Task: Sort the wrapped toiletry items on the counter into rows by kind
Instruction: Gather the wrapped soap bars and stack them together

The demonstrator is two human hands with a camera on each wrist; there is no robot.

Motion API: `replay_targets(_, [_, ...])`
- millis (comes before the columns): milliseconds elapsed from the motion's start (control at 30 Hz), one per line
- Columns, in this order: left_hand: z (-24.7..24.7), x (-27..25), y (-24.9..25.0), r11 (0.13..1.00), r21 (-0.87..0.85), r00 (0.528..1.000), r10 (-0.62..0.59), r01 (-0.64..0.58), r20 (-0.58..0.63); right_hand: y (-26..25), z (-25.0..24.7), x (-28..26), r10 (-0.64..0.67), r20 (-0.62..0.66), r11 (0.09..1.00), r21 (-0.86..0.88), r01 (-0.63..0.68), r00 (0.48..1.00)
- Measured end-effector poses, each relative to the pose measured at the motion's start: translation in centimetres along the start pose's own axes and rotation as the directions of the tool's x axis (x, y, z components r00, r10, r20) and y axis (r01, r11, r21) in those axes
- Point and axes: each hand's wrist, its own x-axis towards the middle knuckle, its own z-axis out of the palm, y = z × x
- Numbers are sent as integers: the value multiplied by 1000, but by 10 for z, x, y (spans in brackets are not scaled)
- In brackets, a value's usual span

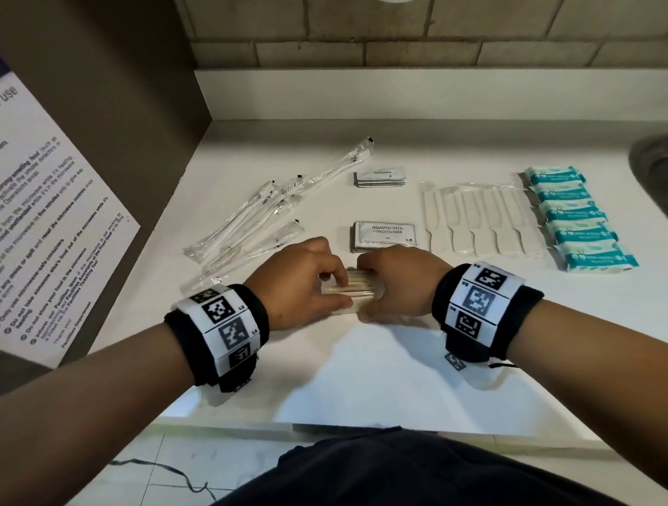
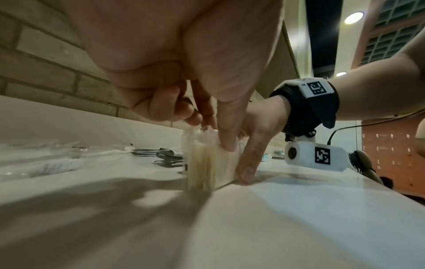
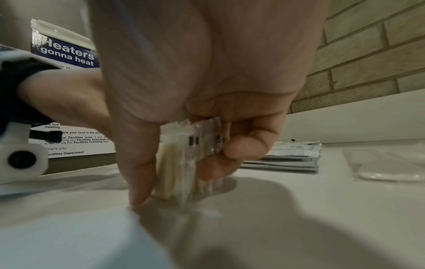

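Two hands meet over one small stack of clear-wrapped pale sticks [image 1: 351, 295] on the white counter [image 1: 370, 368] in the head view: the left hand [image 1: 299, 284] and right hand [image 1: 399, 284] each curl their fingers over an end, pinching it between them. Beyond the fingertips lie shampoo sachets [image 1: 384, 234], toothpaste sachets [image 1: 380, 177], wrapped toothbrushes [image 1: 267, 214], white combs [image 1: 479, 220] and teal packets [image 1: 574, 218].

From the left wrist, the stack [image 2: 207, 165] stands on edge on the counter, the left thumb [image 2: 226, 131] pressed on its near face, curled fingers [image 2: 170, 107] behind it, and the right hand's thumb [image 2: 249, 160] at its far corner.

From the right wrist, the right thumb [image 3: 140, 163] touches the counter beside the stack [image 3: 181, 169], while bent fingers [image 3: 243, 145] clamp its crinkled wrap from the other side.
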Motion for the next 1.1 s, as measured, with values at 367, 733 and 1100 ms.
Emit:
replay_targets(367, [2,3,2,999,-50,1000,18,-18,-2,6,1,0,-12,3,999,32,12,1000])
replay_targets(733, [0,0,-2,984,-48,985,-168,170,36,1,-3,0,-41,18,999,16,41,999])
replay_targets(1100, [14,3,1,990,-30,975,-133,141,180,-3,2,1,-52,24,994,96,49,998])
